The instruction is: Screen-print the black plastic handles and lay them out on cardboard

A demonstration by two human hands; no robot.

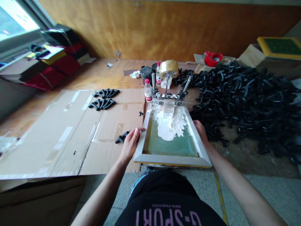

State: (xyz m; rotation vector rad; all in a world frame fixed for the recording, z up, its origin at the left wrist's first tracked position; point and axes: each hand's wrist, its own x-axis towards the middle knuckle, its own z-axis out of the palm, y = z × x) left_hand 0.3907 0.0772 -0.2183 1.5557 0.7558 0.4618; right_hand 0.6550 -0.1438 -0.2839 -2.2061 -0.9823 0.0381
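A screen printing frame [138, 150] with a pale metal rim and green mesh lies in front of me, thick white ink [168, 130] smeared over its far half. My left hand [131, 141] is at the frame's left side, a fingertip on the rim and the thumb raised beside it. Just left of that hand is a black curved plastic handle [121, 137], partly covered by the hand. At the right rim, my right hand [201, 130] holds the edge, its fingers partly hidden. A clamp with metal hinges [168, 96] carries the frame's far end.
Two groups of black handles [102, 104] rest on cardboard [68, 135] at left. A large heap of black parts [237, 91] covers the right side. Behind the clamp stand bottles [148, 91], a dark tub [146, 73] and a tape roll [168, 68]. A red tape dispenser [213, 58] lies farther back.
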